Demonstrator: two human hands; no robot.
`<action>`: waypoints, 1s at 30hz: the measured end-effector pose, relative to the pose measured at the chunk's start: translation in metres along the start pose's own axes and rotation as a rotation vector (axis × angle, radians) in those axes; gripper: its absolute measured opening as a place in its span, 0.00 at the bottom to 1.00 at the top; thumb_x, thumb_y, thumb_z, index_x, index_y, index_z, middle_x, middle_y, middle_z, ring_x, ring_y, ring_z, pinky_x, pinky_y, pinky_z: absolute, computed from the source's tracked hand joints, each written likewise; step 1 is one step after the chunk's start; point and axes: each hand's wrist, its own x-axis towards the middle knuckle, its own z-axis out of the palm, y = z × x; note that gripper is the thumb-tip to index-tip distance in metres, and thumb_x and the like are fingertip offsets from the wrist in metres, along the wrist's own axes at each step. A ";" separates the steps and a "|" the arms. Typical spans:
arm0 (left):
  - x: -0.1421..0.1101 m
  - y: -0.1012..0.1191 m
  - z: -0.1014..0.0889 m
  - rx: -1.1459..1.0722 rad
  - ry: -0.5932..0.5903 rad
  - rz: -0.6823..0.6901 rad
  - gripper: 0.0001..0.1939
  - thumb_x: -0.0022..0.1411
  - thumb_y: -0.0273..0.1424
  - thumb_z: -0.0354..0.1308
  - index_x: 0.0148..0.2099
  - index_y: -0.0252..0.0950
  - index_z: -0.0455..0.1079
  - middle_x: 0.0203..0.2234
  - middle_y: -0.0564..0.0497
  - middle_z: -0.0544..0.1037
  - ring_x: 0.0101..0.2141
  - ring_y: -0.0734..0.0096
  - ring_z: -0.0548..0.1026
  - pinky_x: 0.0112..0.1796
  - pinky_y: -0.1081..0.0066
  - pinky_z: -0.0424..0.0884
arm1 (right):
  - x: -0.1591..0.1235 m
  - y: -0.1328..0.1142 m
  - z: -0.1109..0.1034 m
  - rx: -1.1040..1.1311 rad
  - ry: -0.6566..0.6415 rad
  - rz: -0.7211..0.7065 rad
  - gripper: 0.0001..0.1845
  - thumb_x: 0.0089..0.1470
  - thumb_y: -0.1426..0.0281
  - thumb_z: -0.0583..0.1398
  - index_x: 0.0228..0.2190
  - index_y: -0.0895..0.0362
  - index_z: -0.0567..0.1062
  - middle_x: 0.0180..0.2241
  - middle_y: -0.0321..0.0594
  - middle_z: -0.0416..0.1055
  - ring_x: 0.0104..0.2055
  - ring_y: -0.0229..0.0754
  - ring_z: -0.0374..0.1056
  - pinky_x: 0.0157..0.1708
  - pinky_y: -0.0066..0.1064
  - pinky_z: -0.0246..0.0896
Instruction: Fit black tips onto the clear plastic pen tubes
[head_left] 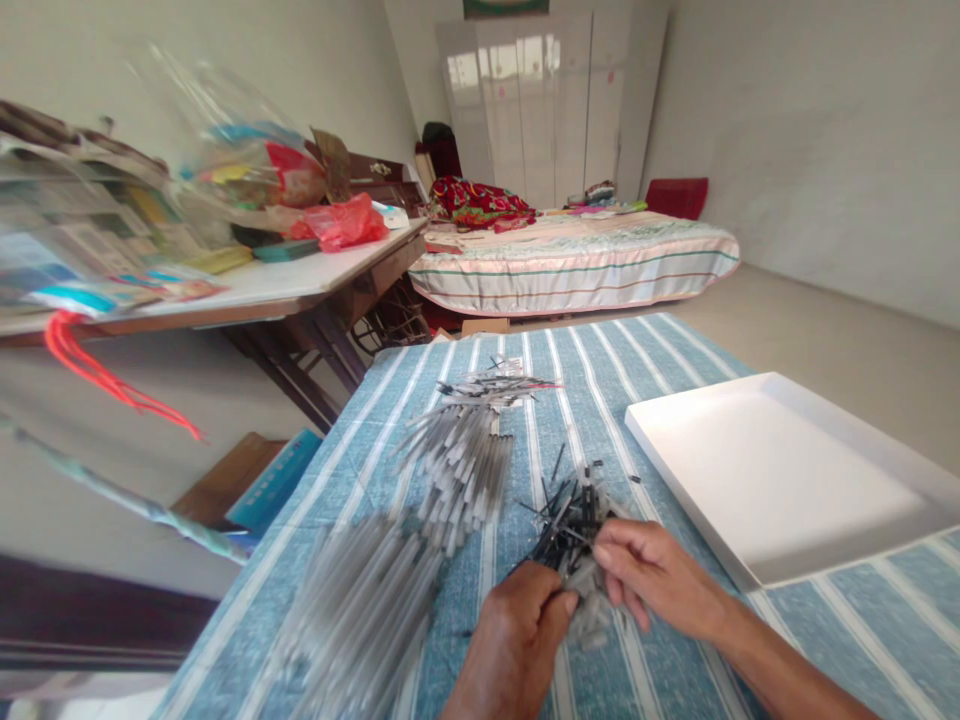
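My left hand point(521, 630) is closed at the near side of a loose pile of thin black sticks point(559, 525). Some of the sticks reach its knuckles, but the curled fingers hide what is gripped. From the right, my right hand point(649, 570) pinches at the same pile, and the thing between its fingertips is too small to name. Short translucent grey pieces point(589, 610) lie under and between both hands. Left of the hands are a bundle of long grey translucent tubes point(367, 610), blurred, and a fanned stack of shorter tubes point(465, 470).
Thin dark and pale sticks point(495, 385) lie farther back on the striped blue cloth point(600, 390). A shallow white box lid point(795, 470) stands to the right. At left is a desk point(285, 285) with bags; beyond are a bed point(577, 270) and a wardrobe point(547, 110).
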 end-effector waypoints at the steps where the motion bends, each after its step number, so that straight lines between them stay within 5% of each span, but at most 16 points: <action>1: 0.000 0.000 0.000 0.001 -0.003 0.001 0.11 0.58 0.27 0.49 0.24 0.35 0.63 0.23 0.52 0.69 0.28 0.72 0.69 0.27 0.76 0.57 | 0.000 0.001 0.000 -0.014 0.008 -0.001 0.17 0.55 0.60 0.53 0.22 0.59 0.64 0.16 0.29 0.64 0.11 0.26 0.56 0.11 0.17 0.46; 6: -0.001 0.000 0.001 0.000 -0.011 -0.025 0.11 0.58 0.27 0.48 0.23 0.35 0.62 0.22 0.53 0.69 0.27 0.73 0.68 0.27 0.76 0.57 | 0.000 0.003 0.001 0.067 -0.025 0.044 0.13 0.51 0.61 0.57 0.32 0.57 0.65 0.20 0.28 0.67 0.11 0.27 0.59 0.11 0.17 0.48; 10: 0.000 0.000 0.001 -0.013 -0.027 -0.025 0.11 0.59 0.28 0.48 0.24 0.35 0.63 0.22 0.53 0.68 0.26 0.74 0.67 0.27 0.76 0.57 | 0.000 0.002 0.000 -0.025 -0.006 0.047 0.18 0.54 0.60 0.53 0.20 0.59 0.62 0.14 0.28 0.63 0.09 0.25 0.54 0.09 0.16 0.43; 14: 0.001 -0.001 0.000 -0.011 -0.020 -0.032 0.11 0.59 0.28 0.48 0.23 0.35 0.62 0.21 0.54 0.67 0.25 0.74 0.66 0.26 0.76 0.56 | 0.001 0.001 -0.001 0.070 -0.050 0.076 0.13 0.50 0.61 0.58 0.33 0.57 0.64 0.18 0.27 0.66 0.10 0.27 0.58 0.09 0.17 0.49; 19: 0.000 0.001 0.000 -0.021 -0.031 -0.037 0.12 0.59 0.29 0.48 0.23 0.35 0.61 0.20 0.55 0.66 0.25 0.75 0.65 0.26 0.76 0.56 | 0.000 0.002 -0.002 -0.027 -0.008 0.069 0.18 0.54 0.59 0.53 0.20 0.58 0.62 0.13 0.28 0.63 0.08 0.26 0.54 0.08 0.16 0.42; 24: 0.001 0.002 -0.001 -0.015 -0.027 -0.054 0.13 0.59 0.29 0.47 0.23 0.35 0.61 0.20 0.54 0.66 0.24 0.75 0.65 0.26 0.76 0.56 | -0.001 0.003 -0.002 0.058 -0.058 0.101 0.13 0.50 0.61 0.58 0.32 0.57 0.64 0.18 0.27 0.67 0.10 0.28 0.59 0.09 0.16 0.47; 30: 0.001 0.001 -0.001 -0.003 -0.053 -0.060 0.13 0.58 0.29 0.47 0.21 0.35 0.60 0.20 0.55 0.66 0.24 0.75 0.65 0.25 0.76 0.56 | -0.001 0.003 -0.003 0.022 -0.026 0.082 0.14 0.53 0.61 0.54 0.23 0.58 0.63 0.15 0.28 0.65 0.09 0.27 0.57 0.09 0.16 0.44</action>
